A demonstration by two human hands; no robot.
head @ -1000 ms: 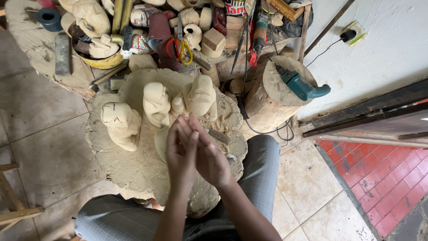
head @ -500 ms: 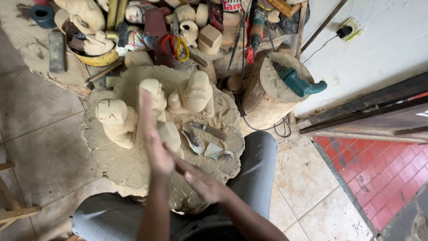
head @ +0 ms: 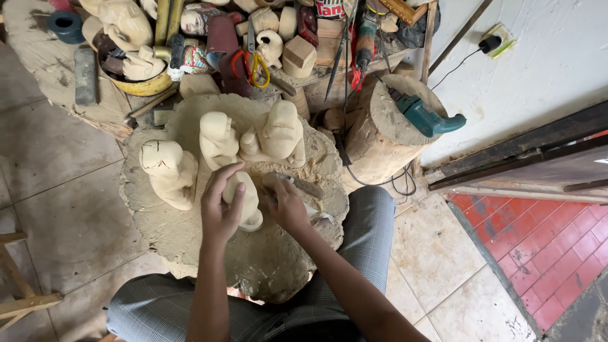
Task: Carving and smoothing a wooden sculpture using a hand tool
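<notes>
I sit with a broad tree-stump block [head: 190,253] between my knees. My left hand [head: 221,202] wraps around a small pale wooden figure [head: 249,206] that stands on the block. My right hand [head: 286,204] rests just right of that figure, fingers curled on a carving tool [head: 304,185] lying there. Three more pale carved figures stand on the block: one at the left [head: 168,172], one in the middle [head: 218,138] and one at the right [head: 280,134].
A second stump [head: 380,136] at the right carries a teal power drill [head: 425,115] with a cord to a wall socket [head: 491,43]. Behind lie scissors [head: 253,63], wooden blocks, carved heads and a yellow bowl [head: 142,85]. Tiled floor surrounds; a wooden frame [head: 19,297] lies left.
My hands, pressed together above the block a second ago, have parted and come down. The left one has closed on the small figure; the right has reached the tool beside it.
</notes>
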